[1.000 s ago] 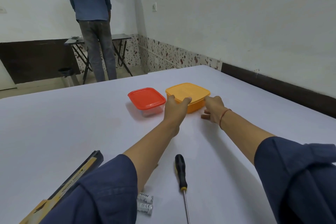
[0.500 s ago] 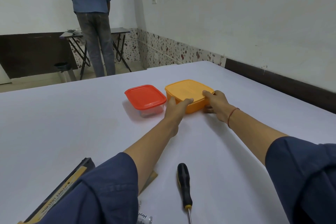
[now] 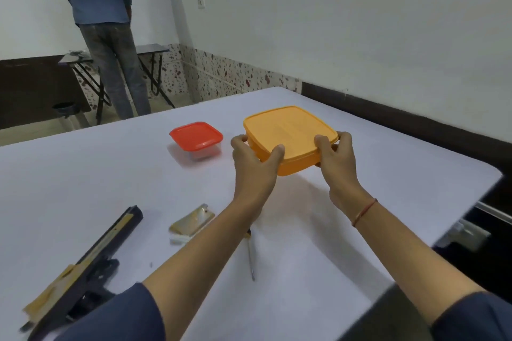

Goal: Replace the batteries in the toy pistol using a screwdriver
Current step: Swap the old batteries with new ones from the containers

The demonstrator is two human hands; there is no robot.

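Toy pistol [image 3: 108, 243] at 7 o'clock on table [image 3: 83, 174], well apart from my hands | left hand [image 3: 255, 159], right hand [image 3: 338, 159] both grip orange box [image 3: 288, 130] at 12 o'clock | screwdriver [image 3: 251, 255] at 6 o'clock

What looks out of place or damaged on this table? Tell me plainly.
Nothing spilled or broken shows. One loose piece stands out: a gold panel lies on the table, apart from the toy pistol, resting partly on something white too blurred to identify. The left hand and right hand hold the orange box.
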